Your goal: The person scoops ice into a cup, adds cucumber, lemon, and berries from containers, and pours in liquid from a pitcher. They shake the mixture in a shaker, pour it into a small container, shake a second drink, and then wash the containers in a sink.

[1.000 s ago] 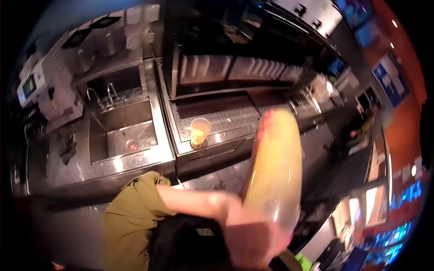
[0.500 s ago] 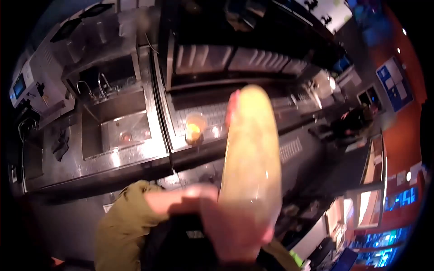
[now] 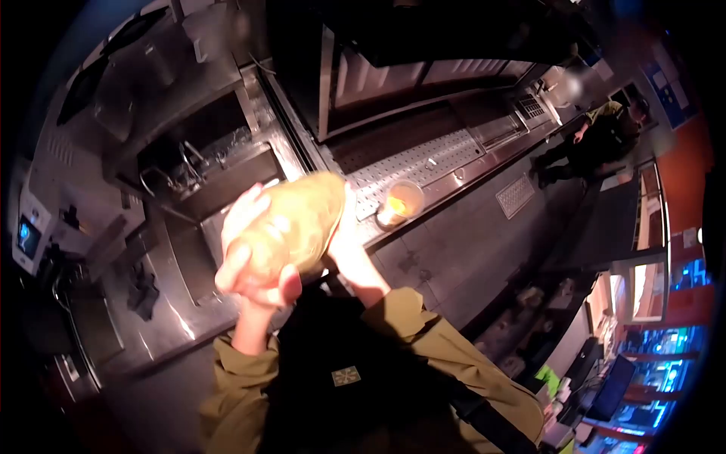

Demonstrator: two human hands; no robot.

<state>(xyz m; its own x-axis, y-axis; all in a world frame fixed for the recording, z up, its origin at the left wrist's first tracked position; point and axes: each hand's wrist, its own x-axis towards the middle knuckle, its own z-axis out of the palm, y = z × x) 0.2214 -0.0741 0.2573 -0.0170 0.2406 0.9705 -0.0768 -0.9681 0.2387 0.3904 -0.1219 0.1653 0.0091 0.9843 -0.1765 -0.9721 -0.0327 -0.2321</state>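
Observation:
A pale yellow, rounded, elongated container (image 3: 299, 219) is held tilted over the counter edge beside the sink; glare washes out its detail. My left hand (image 3: 253, 276) wraps round its lower left end, fingers and thumb curled against it. Along its right side lies my right hand (image 3: 352, 253), its fingers partly hidden behind the container. A clear cup (image 3: 401, 203) with something orange-yellow in it stands on the counter edge, just right of my right hand.
A steel sink (image 3: 189, 257) with taps (image 3: 185, 166) is at the left, a dark cloth (image 3: 141, 291) near it. The perforated counter (image 3: 423, 166) runs to the upper right. A person in dark clothes (image 3: 605, 136) stands beyond the floor grate (image 3: 515, 196).
The container has gone from near the view's centre to the left and now tilts differently, looking smaller. Both hands moved with it. The view has turned, and the cup appears farther right.

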